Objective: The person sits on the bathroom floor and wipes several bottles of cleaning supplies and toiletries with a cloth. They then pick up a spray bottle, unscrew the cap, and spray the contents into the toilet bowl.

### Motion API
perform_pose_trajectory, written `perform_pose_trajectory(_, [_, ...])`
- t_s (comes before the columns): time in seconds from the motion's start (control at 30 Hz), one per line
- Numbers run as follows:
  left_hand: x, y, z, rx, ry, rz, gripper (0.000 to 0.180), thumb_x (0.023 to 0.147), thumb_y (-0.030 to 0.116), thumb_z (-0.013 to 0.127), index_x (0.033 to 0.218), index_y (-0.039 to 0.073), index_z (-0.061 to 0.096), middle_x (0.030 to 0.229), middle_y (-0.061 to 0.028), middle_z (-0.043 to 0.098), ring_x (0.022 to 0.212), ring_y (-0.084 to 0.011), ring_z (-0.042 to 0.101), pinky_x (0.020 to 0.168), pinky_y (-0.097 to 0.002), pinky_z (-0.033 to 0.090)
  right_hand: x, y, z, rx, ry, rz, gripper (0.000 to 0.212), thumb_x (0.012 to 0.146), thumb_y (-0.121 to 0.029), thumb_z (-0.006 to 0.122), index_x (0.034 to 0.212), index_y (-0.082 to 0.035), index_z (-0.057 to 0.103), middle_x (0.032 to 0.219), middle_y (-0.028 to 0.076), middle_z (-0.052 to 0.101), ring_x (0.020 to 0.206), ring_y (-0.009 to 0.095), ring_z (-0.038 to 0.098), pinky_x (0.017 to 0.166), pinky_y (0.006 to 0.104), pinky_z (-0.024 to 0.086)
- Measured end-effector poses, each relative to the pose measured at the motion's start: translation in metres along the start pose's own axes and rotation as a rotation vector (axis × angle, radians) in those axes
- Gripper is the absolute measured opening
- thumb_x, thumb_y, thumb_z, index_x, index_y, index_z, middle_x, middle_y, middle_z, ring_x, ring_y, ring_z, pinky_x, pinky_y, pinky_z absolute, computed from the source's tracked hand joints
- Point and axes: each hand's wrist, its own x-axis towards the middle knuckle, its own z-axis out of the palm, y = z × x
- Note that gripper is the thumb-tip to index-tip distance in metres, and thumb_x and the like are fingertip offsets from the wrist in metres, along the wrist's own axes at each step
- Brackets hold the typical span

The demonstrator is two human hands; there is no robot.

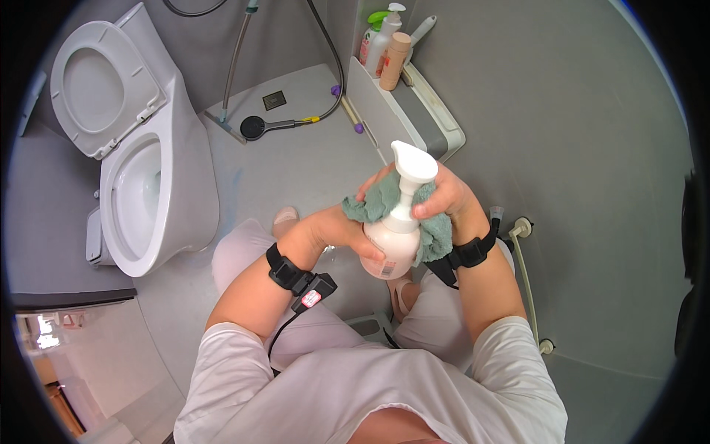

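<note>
Left hand [342,235] grips the white pump bottle [396,240]; right hand [442,198] presses a green cloth [384,200] against it.

We held the pump bottle [393,244] at centre, left hand [336,233] on its left, right hand [447,196] and cloth [381,200] on its right. Toilet [151,192] far left; shower head [255,127] on floor beyond; bottles [384,48] on far ledge [414,111].

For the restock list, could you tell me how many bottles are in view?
4: a white pump bottle in both hands, and three on the corner shelf: green-topped, white pump, tan. Others may be hidden.
</note>
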Motion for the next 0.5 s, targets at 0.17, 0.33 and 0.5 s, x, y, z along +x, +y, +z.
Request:
perform_pose_trajectory(0.17, [0.011,0.010,0.003,0.070,0.263,0.053,0.072,0.059,0.018,0.082,0.121,0.002,0.049,0.106,-0.0069,0.059,0.101,-0.0176,0.057,0.090,-0.0321,0.047,0.000,-0.004,0.012,-0.125,0.503,-0.083,0.049,0.080,-0.023,0.074,0.120,0.000,0.056,0.108,0.007,0.063,0.100,0.014,0.059,0.090,0.0298,0.046])
perform_pose_trajectory(0.33, [0.020,0.010,0.010,0.282,0.652,0.156,0.079,0.060,0.018,0.080,0.124,-0.002,0.040,0.112,-0.0118,0.056,0.102,-0.0201,0.058,0.089,-0.0328,0.047,0.011,0.024,0.014,-0.104,0.704,-0.184,0.044,0.094,-0.034,0.061,0.121,0.000,0.054,0.110,0.007,0.061,0.100,0.013,0.057,0.088,0.0288,0.046])
perform_pose_trajectory(0.5, [0.013,0.018,-0.002,0.303,0.790,0.270,0.078,0.063,0.018,0.080,0.126,-0.001,0.039,0.115,-0.0118,0.055,0.104,-0.0185,0.057,0.090,-0.0343,0.047,0.018,0.049,0.019,-0.048,0.857,-0.068,0.050,0.096,-0.045,0.054,0.120,-0.001,0.056,0.114,0.007,0.060,0.104,0.015,0.055,0.092,0.0308,0.044])
